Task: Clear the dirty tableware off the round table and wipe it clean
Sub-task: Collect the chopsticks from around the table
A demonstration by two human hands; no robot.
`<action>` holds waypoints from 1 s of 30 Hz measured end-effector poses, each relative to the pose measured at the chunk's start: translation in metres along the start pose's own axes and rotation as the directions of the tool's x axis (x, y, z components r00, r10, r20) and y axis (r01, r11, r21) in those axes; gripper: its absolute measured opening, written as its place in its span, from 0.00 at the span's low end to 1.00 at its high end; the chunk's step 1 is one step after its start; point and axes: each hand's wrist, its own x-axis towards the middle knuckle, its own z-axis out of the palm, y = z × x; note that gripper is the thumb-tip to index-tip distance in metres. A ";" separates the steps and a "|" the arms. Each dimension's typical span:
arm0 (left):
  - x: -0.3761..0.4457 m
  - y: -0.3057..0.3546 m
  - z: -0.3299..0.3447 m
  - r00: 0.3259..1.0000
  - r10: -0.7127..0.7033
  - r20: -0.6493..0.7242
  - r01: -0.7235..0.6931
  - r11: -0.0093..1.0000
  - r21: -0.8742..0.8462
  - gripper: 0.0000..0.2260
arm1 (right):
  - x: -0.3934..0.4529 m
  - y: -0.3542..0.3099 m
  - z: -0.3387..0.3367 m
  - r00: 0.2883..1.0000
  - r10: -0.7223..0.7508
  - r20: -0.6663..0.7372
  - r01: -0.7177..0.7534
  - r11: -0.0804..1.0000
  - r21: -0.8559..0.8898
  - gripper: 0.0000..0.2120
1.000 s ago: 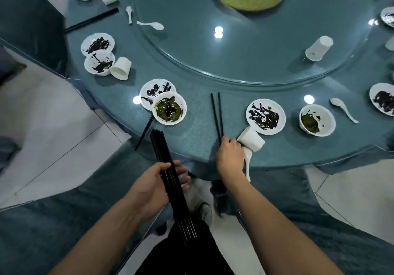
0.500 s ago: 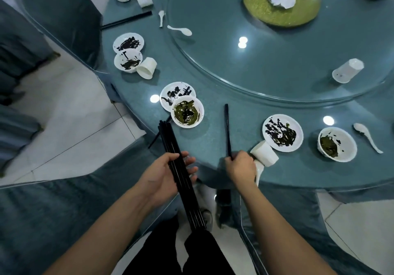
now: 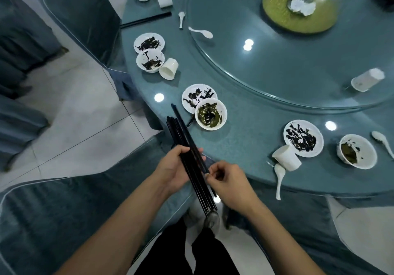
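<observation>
round table (image 3: 245,146) holds dirty bowls; left hand (image 3: 170,171) grips chopsticks (image 3: 187,146), right hand (image 3: 229,180) pinches them.

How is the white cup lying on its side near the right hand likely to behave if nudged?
The white cup lies on its side on the smooth round table, so it would probably roll. It tapers, so likely in a curve. The spoon beside its rim might stop it.

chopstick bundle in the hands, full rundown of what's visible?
The chopstick bundle is a sheaf of slim, glossy black sticks, plastic-looking, held over the table edge and angled up-left, tips uneven. The left hand grips its middle; the right hand pinches sticks against its right side. Lower ends hang above the floor.
</observation>
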 end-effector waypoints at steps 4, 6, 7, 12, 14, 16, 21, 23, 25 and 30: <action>-0.004 0.018 -0.016 0.998 0.061 0.034 -0.059 0.996 -0.066 0.09 | 0.003 -0.022 0.015 0.998 -0.024 0.055 0.032 0.988 -0.152 0.05; -0.004 0.025 -0.026 0.996 0.081 0.027 -0.079 0.995 -0.067 0.09 | 0.007 -0.031 0.021 0.996 -0.042 0.082 0.057 0.980 -0.190 0.07; -0.003 0.028 -0.031 0.996 0.092 0.016 -0.091 0.994 -0.063 0.09 | 0.010 -0.035 0.025 0.994 -0.054 0.098 0.074 0.976 -0.206 0.07; 0.000 0.047 -0.063 0.991 0.133 -0.003 -0.132 0.988 -0.083 0.09 | 0.030 -0.053 0.038 0.996 -0.052 0.073 0.067 0.975 -0.213 0.13; 0.002 0.054 -0.075 0.991 0.134 -0.013 -0.135 0.987 -0.087 0.09 | 0.047 -0.053 0.043 0.999 -0.034 0.003 0.034 0.975 -0.221 0.12; 0.004 0.059 -0.087 0.992 0.127 -0.022 -0.129 0.987 -0.098 0.09 | 0.068 -0.050 0.050 0.998 -0.026 -0.058 0.008 0.955 -0.298 0.10; 0.006 0.066 -0.108 0.993 0.092 -0.067 -0.101 0.985 -0.140 0.09 | 0.122 -0.045 0.081 0.986 0.004 -0.169 -0.091 0.854 -0.513 0.13; 0.006 0.066 -0.113 0.992 0.079 -0.095 -0.091 0.987 -0.133 0.09 | 0.139 -0.048 0.093 0.975 0.027 -0.221 -0.151 0.808 -0.570 0.16; 0.005 0.065 -0.115 0.991 0.064 -0.119 -0.078 0.991 -0.113 0.09 | 0.151 -0.051 0.102 0.962 0.052 -0.269 -0.211 0.764 -0.609 0.18; 0.003 0.064 -0.120 0.991 0.030 -0.128 -0.042 0.995 -0.095 0.10 | 0.168 -0.051 0.114 0.932 0.163 -0.322 -0.334 0.729 -0.597 0.19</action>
